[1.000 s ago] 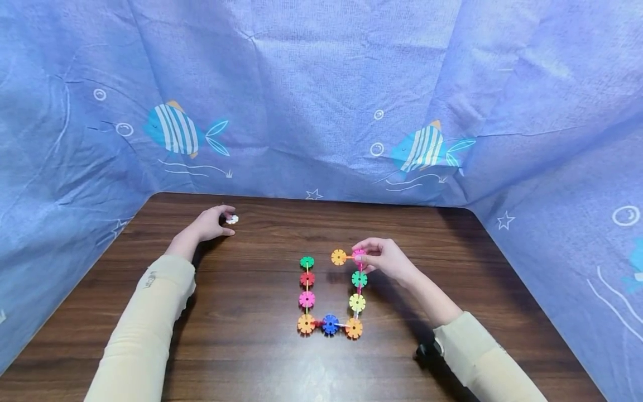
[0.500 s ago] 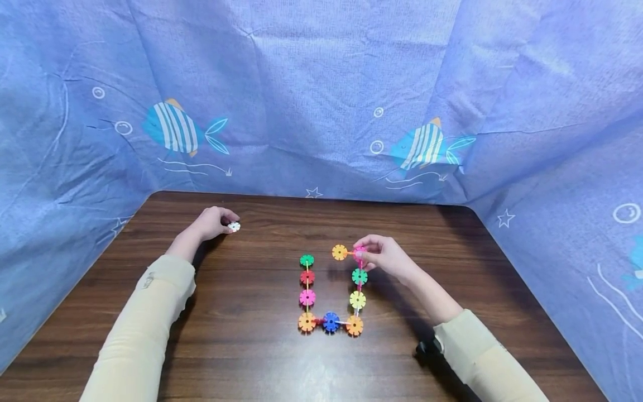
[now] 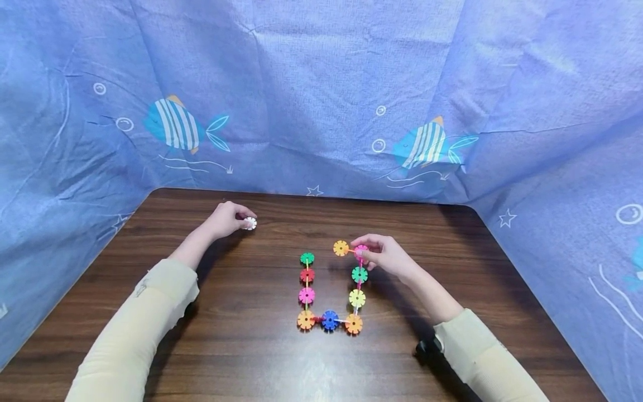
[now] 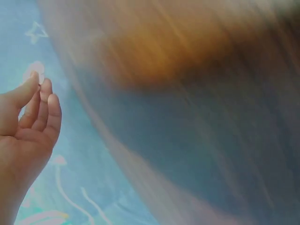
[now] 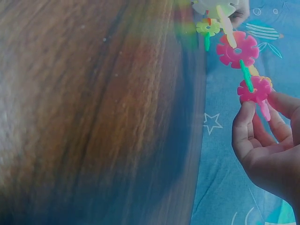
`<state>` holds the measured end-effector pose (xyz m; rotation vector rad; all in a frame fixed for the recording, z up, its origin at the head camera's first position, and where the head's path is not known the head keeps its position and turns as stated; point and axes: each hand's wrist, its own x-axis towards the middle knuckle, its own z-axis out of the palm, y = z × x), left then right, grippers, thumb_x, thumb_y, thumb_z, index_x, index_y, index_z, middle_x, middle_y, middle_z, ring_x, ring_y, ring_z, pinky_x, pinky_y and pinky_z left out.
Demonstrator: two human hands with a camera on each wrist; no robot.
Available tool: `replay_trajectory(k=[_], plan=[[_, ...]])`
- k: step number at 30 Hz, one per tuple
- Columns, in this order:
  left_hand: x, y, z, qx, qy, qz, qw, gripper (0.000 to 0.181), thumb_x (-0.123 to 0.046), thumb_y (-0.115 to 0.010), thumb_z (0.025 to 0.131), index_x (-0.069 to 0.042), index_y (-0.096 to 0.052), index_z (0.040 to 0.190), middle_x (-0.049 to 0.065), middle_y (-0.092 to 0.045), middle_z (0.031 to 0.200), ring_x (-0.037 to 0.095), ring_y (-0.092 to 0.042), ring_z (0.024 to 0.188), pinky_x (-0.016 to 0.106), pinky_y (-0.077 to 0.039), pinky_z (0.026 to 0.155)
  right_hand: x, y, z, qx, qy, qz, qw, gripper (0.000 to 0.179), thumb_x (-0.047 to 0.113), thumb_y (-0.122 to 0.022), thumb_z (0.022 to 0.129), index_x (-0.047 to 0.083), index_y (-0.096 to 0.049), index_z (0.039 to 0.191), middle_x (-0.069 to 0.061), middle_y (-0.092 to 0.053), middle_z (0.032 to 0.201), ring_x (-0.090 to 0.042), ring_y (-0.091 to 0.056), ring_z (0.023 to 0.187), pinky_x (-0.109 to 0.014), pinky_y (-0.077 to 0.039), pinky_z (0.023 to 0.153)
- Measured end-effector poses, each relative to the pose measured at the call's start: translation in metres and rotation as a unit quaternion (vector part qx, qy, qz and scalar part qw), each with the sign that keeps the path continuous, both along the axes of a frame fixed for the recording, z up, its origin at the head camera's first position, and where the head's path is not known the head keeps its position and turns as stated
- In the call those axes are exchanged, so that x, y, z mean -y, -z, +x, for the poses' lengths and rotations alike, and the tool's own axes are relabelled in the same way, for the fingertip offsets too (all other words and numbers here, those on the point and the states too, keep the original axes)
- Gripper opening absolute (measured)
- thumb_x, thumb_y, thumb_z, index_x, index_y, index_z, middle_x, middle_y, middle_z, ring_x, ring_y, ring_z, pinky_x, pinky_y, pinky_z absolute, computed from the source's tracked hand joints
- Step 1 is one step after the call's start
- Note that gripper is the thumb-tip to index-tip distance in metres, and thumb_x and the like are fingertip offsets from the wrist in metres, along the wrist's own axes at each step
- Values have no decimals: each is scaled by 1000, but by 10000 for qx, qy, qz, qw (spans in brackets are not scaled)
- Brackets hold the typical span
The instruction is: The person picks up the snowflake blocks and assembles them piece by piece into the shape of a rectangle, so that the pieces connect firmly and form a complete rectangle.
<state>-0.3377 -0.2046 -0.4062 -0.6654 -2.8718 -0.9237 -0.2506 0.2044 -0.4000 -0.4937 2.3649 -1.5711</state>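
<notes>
My left hand (image 3: 226, 219) pinches a white notched disc, a snowflake building piece (image 3: 251, 223), between thumb and fingertips over the far left of the table. In the left wrist view the white disc (image 4: 40, 71) shows pale at the fingertips. My right hand (image 3: 385, 258) holds a pink snowflake disc (image 3: 361, 252) at the far right corner of a U-shaped chain of linked discs. From that corner an orange disc (image 3: 341, 248) sticks out to the left. A gap separates it from the green disc (image 3: 307, 258) that ends the chain's left side.
The chain's near side has a blue disc (image 3: 330, 320) between two orange ones. Brown wood table (image 3: 241, 346) lies around it. A blue fish-print cloth (image 3: 321, 100) hangs behind and at both sides. A small black object (image 3: 423, 352) is by the right sleeve.
The left hand's fingers have closed on the white disc and carried it rightward. The right hand keeps its hold on the pink disc, with the orange disc beside it lifted slightly.
</notes>
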Motion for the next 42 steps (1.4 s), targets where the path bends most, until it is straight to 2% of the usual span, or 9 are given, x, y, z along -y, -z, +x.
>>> replay_trajectory(k=[6, 10, 13, 17, 24, 28, 32, 36, 42], plan=[[-24, -12, 16, -295, -2, 356, 9989, 16, -10, -74, 80, -5, -74, 95, 3, -70, 73, 11, -58, 65, 23, -44, 60, 0, 3, -3, -131, -32, 69, 9999, 25, 11, -61, 92, -2, -63, 114, -17, -65, 86, -23, -59, 68, -39, -54, 60], [-39, -20, 29, -284, 13, 650, 9975, 13, -14, -75, 80, -8, -76, 91, 2, -71, 73, 10, -59, 64, 22, -44, 57, 0, 3, -4, -287, -71, 82, 9995, 25, 8, -60, 92, -4, -62, 114, -8, -65, 81, -30, -58, 67, -39, -53, 59], [-50, -25, 38, -245, 54, 837, 9962, 12, -16, -75, 81, -9, -76, 91, 2, -72, 76, 9, -61, 66, 21, -46, 58, 1, 0, -3, -312, -71, 81, 9995, 25, 9, -61, 92, -3, -63, 113, -14, -65, 82, -30, -58, 67, -37, -53, 58], [-68, -29, 50, -374, 125, 1027, 9939, 11, -17, -74, 81, -11, -76, 91, 1, -73, 80, 7, -62, 67, 21, -48, 58, 1, -3, -1, -431, -39, 141, 9990, 24, 13, -63, 91, 1, -65, 111, -23, -63, 85, -23, -59, 66, -38, -53, 58], [-99, -28, 68, -685, 187, 1226, 9899, 7, -19, -75, 81, -15, -77, 85, -3, -71, 74, 9, -53, 58, 23, -43, 52, 5, -7, 0, -649, -50, 301, 9974, 24, 19, -64, 91, 5, -66, 110, -19, -64, 81, -19, -58, 65, -42, -54, 60], [-112, -26, 75, -670, 186, 1330, 9887, 5, -20, -76, 80, -15, -77, 83, -4, -70, 73, 9, -50, 57, 23, -41, 51, 7, -9, 0, -657, -28, 322, 9973, 24, 18, -63, 91, 5, -65, 111, -21, -63, 82, -28, -58, 65, -40, -54, 59], [-123, -24, 80, -588, 205, 1388, 9884, 7, -21, -75, 81, -15, -76, 84, -4, -70, 76, 7, -55, 61, 23, -46, 55, 8, -9, 0, -651, -21, 252, 9976, 24, 14, -60, 93, 2, -64, 113, -25, -63, 84, -37, -57, 67, -35, -53, 57], [-132, -20, 83, -672, 261, 1346, 9883, 6, -21, -74, 83, -15, -76, 84, -4, -70, 77, 5, -57, 64, 22, -48, 58, 9, -10, 1, -698, -52, 186, 9974, 23, 13, -59, 94, 1, -63, 113, -20, -64, 82, -31, -57, 64, -33, -53, 57], [-143, -14, 87, -1048, 363, 1267, 9857, 5, -18, -73, 83, -14, -75, 83, -4, -68, 76, 4, -55, 63, 20, -46, 58, 12, -12, 3, -698, -108, 154, 9974, 22, 16, -60, 93, 3, -64, 111, -25, -62, 83, -29, -57, 62, -37, -53, 58]])
